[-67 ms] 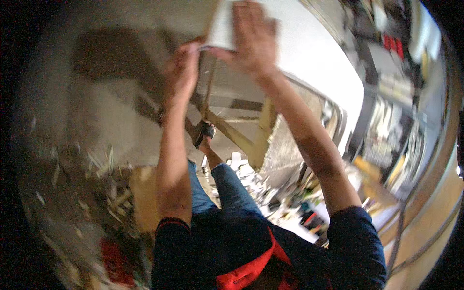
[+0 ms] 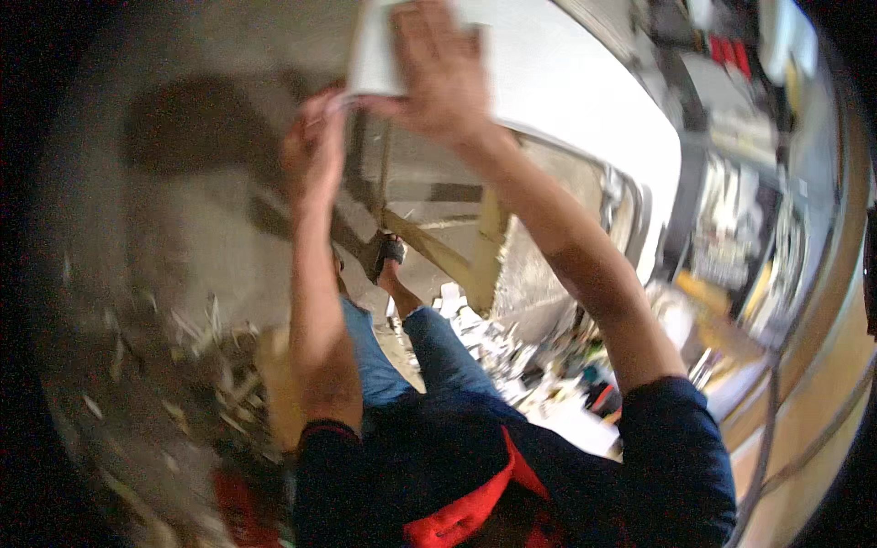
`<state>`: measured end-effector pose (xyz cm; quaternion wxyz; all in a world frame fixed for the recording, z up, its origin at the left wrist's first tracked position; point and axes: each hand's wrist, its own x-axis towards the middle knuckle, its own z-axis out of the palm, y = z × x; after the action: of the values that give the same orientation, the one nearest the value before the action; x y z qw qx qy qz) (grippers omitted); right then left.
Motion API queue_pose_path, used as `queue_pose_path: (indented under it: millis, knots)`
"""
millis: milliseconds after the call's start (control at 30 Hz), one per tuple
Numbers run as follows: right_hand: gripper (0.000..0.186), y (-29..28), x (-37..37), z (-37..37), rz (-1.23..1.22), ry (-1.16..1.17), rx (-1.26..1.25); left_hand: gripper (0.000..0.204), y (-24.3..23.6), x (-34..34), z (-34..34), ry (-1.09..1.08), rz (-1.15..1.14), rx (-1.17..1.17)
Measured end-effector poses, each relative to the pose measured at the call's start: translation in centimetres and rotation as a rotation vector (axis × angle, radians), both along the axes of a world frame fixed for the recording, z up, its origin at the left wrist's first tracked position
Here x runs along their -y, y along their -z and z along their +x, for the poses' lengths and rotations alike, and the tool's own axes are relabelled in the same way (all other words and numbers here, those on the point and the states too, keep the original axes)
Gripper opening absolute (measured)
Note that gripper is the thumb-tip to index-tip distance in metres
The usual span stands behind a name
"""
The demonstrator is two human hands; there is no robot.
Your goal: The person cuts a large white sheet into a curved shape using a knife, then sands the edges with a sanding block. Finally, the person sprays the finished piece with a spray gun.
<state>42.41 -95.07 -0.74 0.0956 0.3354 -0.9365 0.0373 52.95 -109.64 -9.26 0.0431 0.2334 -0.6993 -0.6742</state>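
Note:
A large white panel (image 2: pixel 557 82) with a smooth, bright top reaches from the upper middle toward the right. My right hand (image 2: pixel 443 78) lies flat on it near its left end, fingers stretched forward and thumb pointing left along the near edge. At the near left corner of the panel, my left hand (image 2: pixel 315 146) is closed, with its fingertips pinched at the edge. Motion blur smears those fingertips, and any small piece between them cannot be made out.
Under the panel stands a wooden frame (image 2: pixel 434 247) with a pale board. White scraps (image 2: pixel 466 320) litter the floor by my legs, with wood offcuts (image 2: pixel 233 393) at the left. Shelves (image 2: pixel 731 228) packed with strips stand at the right.
Both hands and the panel's left end now appear further left in the picture, as the whole view has shifted slightly. The hands keep the same pose at the panel's corner.

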Motion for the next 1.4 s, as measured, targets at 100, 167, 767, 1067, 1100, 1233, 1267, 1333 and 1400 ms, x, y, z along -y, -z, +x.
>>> queue_pose_path:
  millis: [100, 167, 767, 1067, 1100, 1233, 1267, 1333, 1400]
  knots:
    - [0.112, -0.9, -1.8, -0.1, 0.111, -0.023, 0.049, 0.05, -1.6, -0.1, -0.4, -0.089, -0.097, -0.074]
    - [0.111, -1.7, -4.4, -0.4, 0.105, -0.031, 0.063, 0.06, -3.9, -0.3, -1.1, -0.178, -0.378, -0.262]
    - [0.111, -0.3, -40.9, -0.8, 0.218, 0.086, 0.024, 0.097, -8.3, -13.1, -9.0, 0.676, -1.455, -0.405]
    - [0.117, -1.0, -57.4, -0.7, 0.281, 0.266, 0.037, 0.116, -9.8, -16.8, -8.4, 0.754, -1.516, -0.19]
    - [0.119, -1.0, -57.0, -0.8, 0.215, 0.224, 0.013, 0.118, -10.0, -18.9, -8.4, 0.757, -1.52, -0.236]
    - [0.114, -1.4, -53.0, 0.5, 0.064, 0.26, 0.064, 0.117, -10.1, -32.9, -10.1, 0.976, -1.438, -0.465]
    - [0.112, -1.0, -51.7, 0.5, -0.068, 0.222, 0.061, 0.114, -9.7, -37.0, -10.5, 1.042, -1.404, -0.52]
    - [0.106, -0.6, -51.8, 0.3, -0.095, 0.186, 0.041, 0.109, -9.4, -42.4, -11.5, 1.042, -1.455, -0.467]
    - [0.103, -0.2, -53.2, 0.0, 0.055, 0.137, 0.005, 0.102, -9.4, -44.2, -11.0, 0.99, -1.481, -0.421]
